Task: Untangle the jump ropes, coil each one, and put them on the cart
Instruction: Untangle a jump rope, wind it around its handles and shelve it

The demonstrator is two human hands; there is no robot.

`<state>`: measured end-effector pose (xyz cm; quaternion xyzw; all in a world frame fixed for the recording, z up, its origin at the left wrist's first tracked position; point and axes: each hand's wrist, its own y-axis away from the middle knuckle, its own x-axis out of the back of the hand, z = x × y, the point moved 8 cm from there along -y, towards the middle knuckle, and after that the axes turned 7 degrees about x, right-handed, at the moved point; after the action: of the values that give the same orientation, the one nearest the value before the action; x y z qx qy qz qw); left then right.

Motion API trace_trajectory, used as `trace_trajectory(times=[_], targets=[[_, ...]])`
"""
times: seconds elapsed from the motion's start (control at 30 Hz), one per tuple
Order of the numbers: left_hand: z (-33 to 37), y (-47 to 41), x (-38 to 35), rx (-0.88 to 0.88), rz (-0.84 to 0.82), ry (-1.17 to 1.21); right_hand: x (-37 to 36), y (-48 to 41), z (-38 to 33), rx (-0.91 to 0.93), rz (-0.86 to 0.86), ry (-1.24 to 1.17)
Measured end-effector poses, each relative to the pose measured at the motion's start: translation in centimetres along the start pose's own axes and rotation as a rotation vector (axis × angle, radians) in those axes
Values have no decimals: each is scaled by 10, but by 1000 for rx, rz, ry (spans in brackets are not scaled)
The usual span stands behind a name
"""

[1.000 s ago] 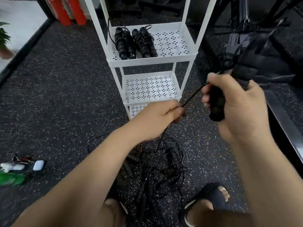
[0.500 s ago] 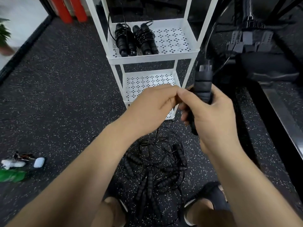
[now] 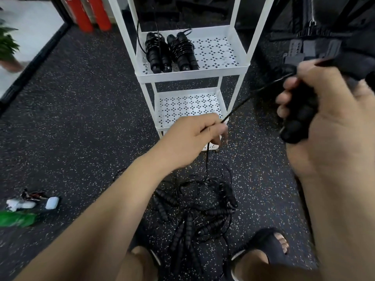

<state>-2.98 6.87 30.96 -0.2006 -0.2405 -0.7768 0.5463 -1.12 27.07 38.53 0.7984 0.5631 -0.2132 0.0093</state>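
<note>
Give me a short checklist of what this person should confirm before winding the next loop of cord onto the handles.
1. Handles held firmly: ok. The right hand wraps the black handles.
2. Cord under control: ok. The left hand pinches the cord, which runs straight to the right hand.
3. Trailing cord free to feed: cannot tell. It drops into the pile on the floor.
4. Other ropes untangled: not ok. The pile is a knot of cords and handles.
5. Room on the cart: ok. Two coiled ropes fill the shelf's left side; its right side is bare.
</note>
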Motion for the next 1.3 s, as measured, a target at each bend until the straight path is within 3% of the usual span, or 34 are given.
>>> trace_trajectory(times=[0.23, 0.37, 0.57, 0.77, 0.9, 1.1, 1.3], targets=[[28, 6, 13, -176, 139, -36, -15, 29, 56, -240, -125, 101], [30, 6, 11, -222, 212, -115, -17, 32, 63, -228, -139, 201], [23, 6, -8, -30, 9, 77, -12, 23, 41, -166, -137, 229], [15, 3, -28, 31, -171, -42, 12, 4, 10, -60, 26, 58], [19, 2, -16, 25, -98, -5, 10, 10, 21, -113, 0, 62], [31, 3, -5, -152, 79, -42, -6, 33, 59, -193, -137, 259], [22, 6, -10, -53, -29, 45, -11, 31, 59, -216, -133, 260]])
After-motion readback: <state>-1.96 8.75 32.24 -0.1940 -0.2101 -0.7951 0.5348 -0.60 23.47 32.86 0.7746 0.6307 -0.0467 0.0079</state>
